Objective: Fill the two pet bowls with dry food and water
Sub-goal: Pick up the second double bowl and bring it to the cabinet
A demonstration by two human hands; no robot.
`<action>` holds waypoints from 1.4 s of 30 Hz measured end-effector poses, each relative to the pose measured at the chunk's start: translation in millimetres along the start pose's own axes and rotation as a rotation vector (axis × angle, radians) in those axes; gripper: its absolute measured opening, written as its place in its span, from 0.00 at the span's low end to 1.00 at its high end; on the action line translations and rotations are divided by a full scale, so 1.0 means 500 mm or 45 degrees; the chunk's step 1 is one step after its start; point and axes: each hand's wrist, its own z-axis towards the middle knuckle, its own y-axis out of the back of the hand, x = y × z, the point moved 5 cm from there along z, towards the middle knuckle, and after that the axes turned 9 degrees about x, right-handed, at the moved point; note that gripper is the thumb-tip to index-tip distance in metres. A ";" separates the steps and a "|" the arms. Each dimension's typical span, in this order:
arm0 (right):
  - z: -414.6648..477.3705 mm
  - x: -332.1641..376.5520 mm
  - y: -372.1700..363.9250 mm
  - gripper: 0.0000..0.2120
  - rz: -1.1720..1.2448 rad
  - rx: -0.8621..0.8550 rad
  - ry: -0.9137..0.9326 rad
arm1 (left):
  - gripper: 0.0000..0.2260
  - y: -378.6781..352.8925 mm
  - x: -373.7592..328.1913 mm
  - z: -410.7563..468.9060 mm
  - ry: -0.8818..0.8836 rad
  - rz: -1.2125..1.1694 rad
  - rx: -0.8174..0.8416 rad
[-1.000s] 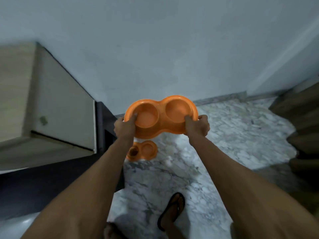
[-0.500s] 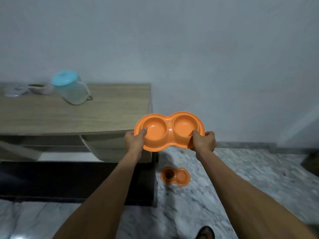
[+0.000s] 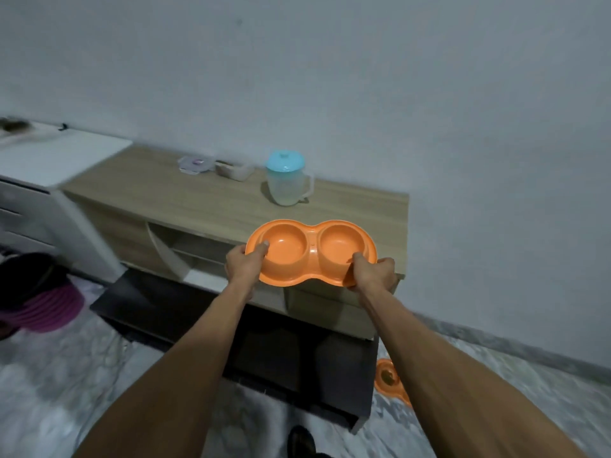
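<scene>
I hold an orange double pet bowl [image 3: 310, 251] in the air over the front edge of a wooden cabinet [image 3: 205, 200]. Both of its cups look empty. My left hand [image 3: 243, 264] grips its left rim, thumb inside the cup. My right hand [image 3: 373, 269] grips its right rim the same way. A clear water jug with a blue lid [image 3: 287, 181] stands on the cabinet top behind the bowl. Further left on the top sits an open food container [image 3: 233, 168] beside its lid [image 3: 195, 164]. A second orange double bowl [image 3: 390, 380] lies on the floor at the right, one cup holding something dark.
A white unit [image 3: 59, 160] adjoins the cabinet on the left. A black low shelf [image 3: 251, 322] juts out under the cabinet. A purple and black item [image 3: 36, 299] lies on the marble floor at far left. My sandal [image 3: 301, 441] shows at the bottom edge.
My view has swung left, so the cabinet top now sits in front of me. The bowl in my two hands has moved with me to above the cabinet's front edge. The floor bowl shifted to the right.
</scene>
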 end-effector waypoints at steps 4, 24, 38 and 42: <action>0.013 0.030 -0.157 0.27 -0.027 0.069 -0.003 | 0.16 0.104 -0.002 0.107 0.006 0.024 -0.049; 0.130 0.146 -0.701 0.28 -0.019 0.008 -0.194 | 0.30 0.344 -0.079 0.669 0.088 0.327 -0.063; 0.181 0.150 -0.867 0.28 -0.124 -0.292 -0.330 | 0.27 0.353 -0.052 0.936 -0.051 0.800 0.391; 0.192 0.146 -0.877 0.29 -0.186 -0.309 -0.344 | 0.24 0.348 -0.061 0.952 -0.139 0.917 0.400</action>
